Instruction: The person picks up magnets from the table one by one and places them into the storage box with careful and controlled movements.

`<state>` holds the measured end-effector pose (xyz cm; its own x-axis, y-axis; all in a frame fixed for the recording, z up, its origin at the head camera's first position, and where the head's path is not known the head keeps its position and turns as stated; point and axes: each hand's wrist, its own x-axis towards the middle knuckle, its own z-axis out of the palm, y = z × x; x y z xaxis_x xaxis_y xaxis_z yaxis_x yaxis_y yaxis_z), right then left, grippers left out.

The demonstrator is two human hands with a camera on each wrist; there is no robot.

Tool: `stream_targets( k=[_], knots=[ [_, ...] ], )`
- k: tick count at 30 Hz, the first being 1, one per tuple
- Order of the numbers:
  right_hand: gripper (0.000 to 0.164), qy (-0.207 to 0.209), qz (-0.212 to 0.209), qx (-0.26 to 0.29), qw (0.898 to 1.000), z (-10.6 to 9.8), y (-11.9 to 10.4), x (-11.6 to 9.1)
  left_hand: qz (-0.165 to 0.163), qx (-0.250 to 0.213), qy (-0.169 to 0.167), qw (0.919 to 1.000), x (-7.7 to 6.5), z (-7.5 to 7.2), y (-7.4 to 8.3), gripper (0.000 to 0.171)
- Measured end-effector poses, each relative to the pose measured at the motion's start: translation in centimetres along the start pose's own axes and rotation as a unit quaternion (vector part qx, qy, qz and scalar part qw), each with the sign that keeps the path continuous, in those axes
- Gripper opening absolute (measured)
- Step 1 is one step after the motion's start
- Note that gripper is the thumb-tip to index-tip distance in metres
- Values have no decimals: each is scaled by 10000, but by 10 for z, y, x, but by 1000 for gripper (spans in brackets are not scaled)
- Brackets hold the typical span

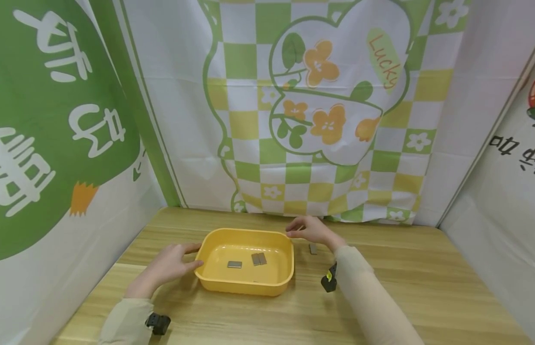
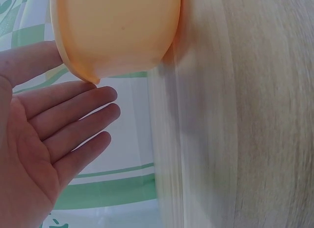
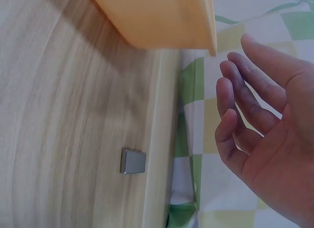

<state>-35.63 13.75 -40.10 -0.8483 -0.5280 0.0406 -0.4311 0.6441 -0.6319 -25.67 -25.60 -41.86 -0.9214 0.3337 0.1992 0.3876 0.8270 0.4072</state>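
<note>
A yellow plastic basin [image 1: 246, 286] stands on the wooden table. Inside it lie a small grey rectangular block [image 1: 235, 264] and two similar blocks [image 1: 259, 259] side by side. My left hand [image 1: 171, 263] is at the basin's left rim, its thumb at the edge and its other fingers extended in the left wrist view. At the back right corner of the basin is my right hand [image 1: 312, 231], fingers slightly bent, with nothing visible in its grasp; whether a fingertip touches the rim I cannot tell. Another grey block [image 3: 133, 161] lies on the table below the right hand.
The wooden table [image 1: 414, 282] reaches back to a hanging cloth [image 1: 332, 191] with green and yellow checks. Printed cloth walls [image 1: 95, 230] close in the left and right sides. A dark sliver shows at the basin's near inner wall, too small to identify.
</note>
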Motion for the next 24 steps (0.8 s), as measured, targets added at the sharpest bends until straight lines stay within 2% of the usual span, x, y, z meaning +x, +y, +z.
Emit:
stream_targets(
  k=[10, 24],
  knots=[
    [32, 17, 270, 103, 9996, 0, 12, -7, 60, 27, 7, 10000, 0, 0, -1, 50],
    [28, 142, 372, 106, 9992, 1, 33, -22, -36, 24, -22, 10000, 1, 1, -2, 50]
  ],
)
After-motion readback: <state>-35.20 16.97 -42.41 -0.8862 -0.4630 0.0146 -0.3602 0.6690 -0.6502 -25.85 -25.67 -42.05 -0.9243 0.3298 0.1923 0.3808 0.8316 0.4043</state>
